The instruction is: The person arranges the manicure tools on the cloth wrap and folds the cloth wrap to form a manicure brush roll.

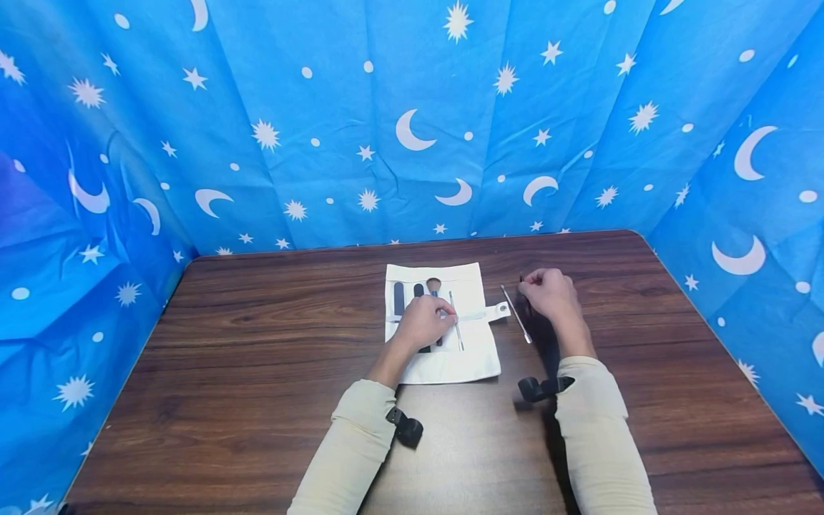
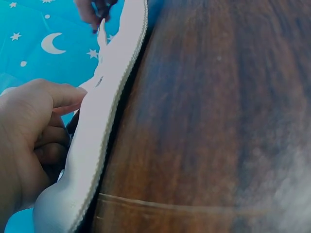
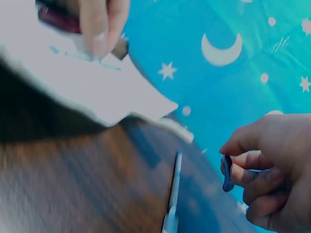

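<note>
A white fabric pouch (image 1: 450, 368) lies unfolded on the table, its elastic band across the tools. My left hand (image 1: 425, 322) is over it, thumb and forefinger pinching a thin metal cuticle pusher (image 1: 460, 340) at the band. Left of that tool are a brush (image 1: 434, 285) with brown bristles and two dark flat strips (image 1: 398, 297), partly covered by the hand. My right hand (image 1: 550, 292) is raised right of the pouch and pinches a small dark slim tool (image 3: 227, 174), whose kind I cannot tell. Between pouch and right hand lies a second thin metal tool (image 1: 517, 315).
The pouch's snap tab (image 1: 501, 310) sticks out to the right, close to the loose metal tool. Brown wood-grain table (image 1: 257, 372) surrounds the pouch. A blue star-and-moon cloth (image 1: 335, 143) hangs behind the table and along both sides.
</note>
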Demonstrator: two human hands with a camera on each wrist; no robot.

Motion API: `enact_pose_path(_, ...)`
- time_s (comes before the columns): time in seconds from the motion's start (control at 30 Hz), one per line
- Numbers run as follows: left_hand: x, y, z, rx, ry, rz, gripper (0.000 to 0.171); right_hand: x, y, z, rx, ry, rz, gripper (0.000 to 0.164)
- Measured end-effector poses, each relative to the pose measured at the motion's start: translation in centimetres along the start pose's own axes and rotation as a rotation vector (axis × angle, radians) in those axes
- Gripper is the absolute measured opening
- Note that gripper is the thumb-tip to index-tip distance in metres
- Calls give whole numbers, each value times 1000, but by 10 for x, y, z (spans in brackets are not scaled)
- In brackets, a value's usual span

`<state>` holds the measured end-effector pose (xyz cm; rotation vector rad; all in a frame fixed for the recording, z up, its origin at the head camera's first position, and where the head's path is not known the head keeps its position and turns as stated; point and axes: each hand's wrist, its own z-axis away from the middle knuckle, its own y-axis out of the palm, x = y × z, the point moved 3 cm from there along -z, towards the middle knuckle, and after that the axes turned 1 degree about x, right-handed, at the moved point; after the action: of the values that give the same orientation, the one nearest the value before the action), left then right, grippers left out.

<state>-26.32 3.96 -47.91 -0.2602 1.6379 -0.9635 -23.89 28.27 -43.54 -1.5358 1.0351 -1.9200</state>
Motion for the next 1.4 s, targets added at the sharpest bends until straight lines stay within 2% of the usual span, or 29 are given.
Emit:
enact_pose_path(0.27, -2, 0, 1, 10, 15, -11, 18, 36, 5, 4, -72, -63, -216, 28)
enact_pose_path(0.4, -3, 0, 0, 10, 18, -39, 19, 50, 18, 3, -43, -59, -311, 27)
enact_pose_path(0.6, -4, 1, -2, 12, 16, -105, 21, 61, 44, -2, 1, -22, -385, 24)
enact_pose_path(0.97, -9, 2, -2, -9, 20, -217, 16, 60, 70, -14, -70, 53, -386, 21)
enact_pose_path(1.2, -10, 1, -3, -6, -28, -218, 12, 62, 80, -22, -77, 69, -355, 20)
enact_pose_path(1.4, -11, 1, -4, 6, -48, -206, 12, 65, 83, -28, -87, 50, -262, 19)
